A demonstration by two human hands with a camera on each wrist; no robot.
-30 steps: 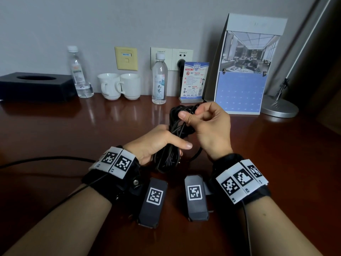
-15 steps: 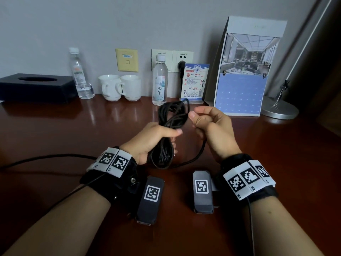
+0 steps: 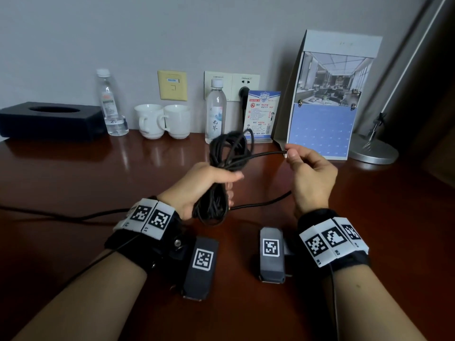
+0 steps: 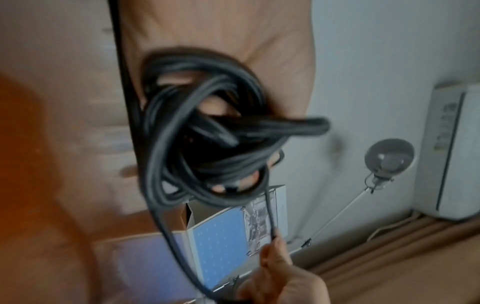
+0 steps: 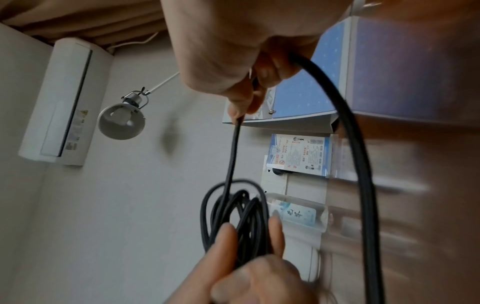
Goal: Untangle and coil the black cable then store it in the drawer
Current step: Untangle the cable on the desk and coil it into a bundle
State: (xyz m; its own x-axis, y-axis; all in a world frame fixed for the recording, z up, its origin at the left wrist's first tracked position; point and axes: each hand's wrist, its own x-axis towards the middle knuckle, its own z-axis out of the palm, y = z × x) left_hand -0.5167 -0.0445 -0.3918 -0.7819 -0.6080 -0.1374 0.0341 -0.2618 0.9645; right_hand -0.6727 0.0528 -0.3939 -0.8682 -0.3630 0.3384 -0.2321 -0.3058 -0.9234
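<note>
Dark polished wood of the desk lies under your hands, with two white cups, two water bottles and a desk calendar ranged along the wall behind. Your left hand has its fingers and thumb curled round the waist of the black cable, holding the loops upright above the desk; your right hand pinches a single strand between thumb and forefinger, out to the side of the bundle, and a slack length runs from under that hand back towards the coil. The loops at the top look uneven and crossed, so if you pull the strand hard you will likely cinch a knot rather than free it. Loosen your left grip too far and the whole bundle may spring open and drop. The slack length hangs low near the desk and could drag or snag on the wrist gear. No drawer shows in any view, so you still have to find it.
</note>
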